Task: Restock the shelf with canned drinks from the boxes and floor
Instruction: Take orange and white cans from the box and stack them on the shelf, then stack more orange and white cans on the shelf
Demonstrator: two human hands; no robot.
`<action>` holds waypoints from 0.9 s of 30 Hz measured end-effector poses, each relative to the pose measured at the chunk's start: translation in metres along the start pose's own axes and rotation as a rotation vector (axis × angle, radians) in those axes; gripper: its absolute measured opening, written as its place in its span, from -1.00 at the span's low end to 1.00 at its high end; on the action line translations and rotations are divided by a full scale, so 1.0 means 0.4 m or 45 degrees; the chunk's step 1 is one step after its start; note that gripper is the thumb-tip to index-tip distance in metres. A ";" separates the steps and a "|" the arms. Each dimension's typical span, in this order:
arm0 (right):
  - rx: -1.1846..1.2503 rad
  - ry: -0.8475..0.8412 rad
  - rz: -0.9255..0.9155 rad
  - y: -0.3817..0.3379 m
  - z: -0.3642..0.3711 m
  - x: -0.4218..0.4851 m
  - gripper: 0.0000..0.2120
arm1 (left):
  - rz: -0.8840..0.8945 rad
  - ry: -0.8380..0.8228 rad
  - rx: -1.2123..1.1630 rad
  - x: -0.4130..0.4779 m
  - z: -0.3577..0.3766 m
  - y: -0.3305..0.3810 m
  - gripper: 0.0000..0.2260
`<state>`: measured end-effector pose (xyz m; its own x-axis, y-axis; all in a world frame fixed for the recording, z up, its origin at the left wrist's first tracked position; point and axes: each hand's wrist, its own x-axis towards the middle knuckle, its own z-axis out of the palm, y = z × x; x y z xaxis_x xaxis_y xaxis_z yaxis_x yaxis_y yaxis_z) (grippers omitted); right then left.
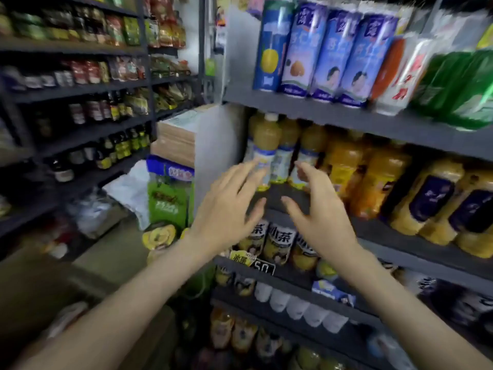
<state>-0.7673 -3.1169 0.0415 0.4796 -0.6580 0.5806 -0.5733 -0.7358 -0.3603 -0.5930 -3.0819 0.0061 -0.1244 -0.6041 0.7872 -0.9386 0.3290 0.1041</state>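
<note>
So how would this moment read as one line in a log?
left hand: open, empty | right hand: open, empty | both facing shelf gap beside pale juice bottles | nothing held

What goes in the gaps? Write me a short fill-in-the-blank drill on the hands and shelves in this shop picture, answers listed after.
1. Both hands, left hand and right hand, are open and hold ____.
2. The pale yellow bottles behind the fingertips have ____ caps.
3. The tall blue cans stand on the shelf ____ those bottles.
4. The orange juice bottles stand to the ____ of the pale yellow ones.

Missing words: nothing; white; above; right
</note>
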 end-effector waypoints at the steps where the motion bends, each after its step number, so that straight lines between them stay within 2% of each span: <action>1: 0.038 -0.102 -0.016 -0.020 0.044 -0.024 -0.47 | -0.069 -0.077 0.049 -0.068 -0.024 -0.017 -0.59; 4: 0.146 -0.375 -0.093 -0.093 0.187 -0.099 -0.48 | -0.334 -0.308 0.200 -0.286 -0.113 -0.064 -0.58; 8: 0.273 -0.634 -0.194 -0.235 0.381 -0.192 -0.49 | -0.646 -0.584 0.343 -0.562 -0.250 -0.120 -0.55; 13: 0.410 -0.929 -0.239 -0.408 0.569 -0.284 -0.48 | -0.980 -0.651 0.452 -0.799 -0.396 -0.203 -0.59; 20: 0.298 -1.118 -0.278 -0.524 0.884 -0.280 -0.47 | -1.146 -0.780 0.411 -1.007 -0.437 -0.478 -0.55; 24: 0.190 -1.211 -0.250 -0.589 1.158 -0.275 -0.44 | -1.139 -0.927 0.326 -1.129 -0.434 -0.709 -0.55; 27: 0.100 -1.367 -0.359 -0.634 1.364 -0.311 -0.38 | -1.233 -1.013 0.291 -1.239 -0.447 -0.845 -0.49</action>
<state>-0.3189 -2.9359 -0.3377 0.9338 -0.2343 -0.2705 -0.3276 -0.8639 -0.3825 -0.1565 -2.7641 -0.3104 0.5565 -0.8189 -0.1404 -0.7772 -0.5729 0.2604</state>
